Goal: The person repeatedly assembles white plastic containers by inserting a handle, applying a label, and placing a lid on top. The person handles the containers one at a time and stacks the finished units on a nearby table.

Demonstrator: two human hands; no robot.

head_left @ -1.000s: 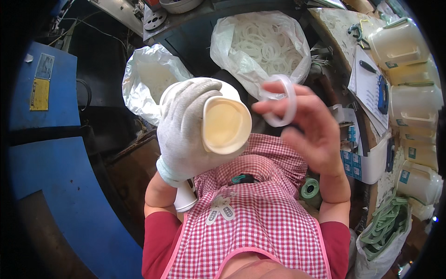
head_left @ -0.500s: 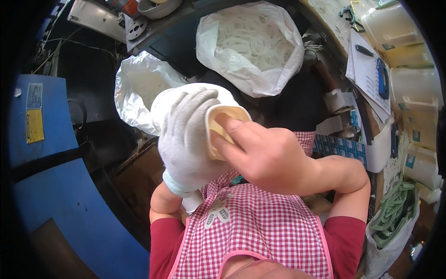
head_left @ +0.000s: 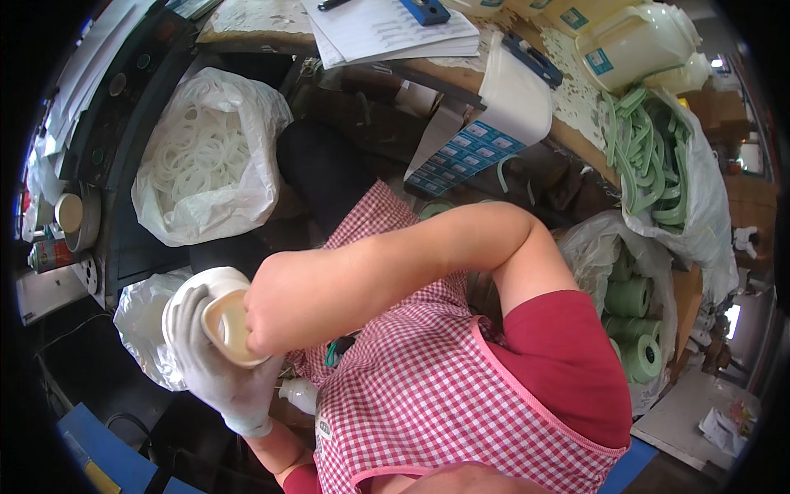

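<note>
My left hand (head_left: 216,375), in a pale knitted glove, is wrapped round a white plastic container (head_left: 226,284) with a cream-coloured, rounded opening. The opening is tilted up towards me. My bare right hand (head_left: 276,306) is closed at the right side of that opening, its knuckles bent against the rim. Its fingertips are hidden, and whether they pinch anything small cannot be made out. Just beyond the container is a crinkled silvery-white bag (head_left: 148,317). Farther off, a white sack (head_left: 267,177) holds many translucent rings (head_left: 197,152).
Papers (head_left: 395,37) and a blue tool (head_left: 425,10) lie on the worn bench, with translucent jugs (head_left: 634,49) at right. Green strips (head_left: 646,156) fill a hanging bag. Green spools (head_left: 632,329) sit in clear plastic. A blue-patterned box (head_left: 461,156) is under the bench edge.
The view has swung to the right, so the hands and container appear farther left. My right fingers, earlier visible inside the opening, are now curled at its rim and partly hidden.
</note>
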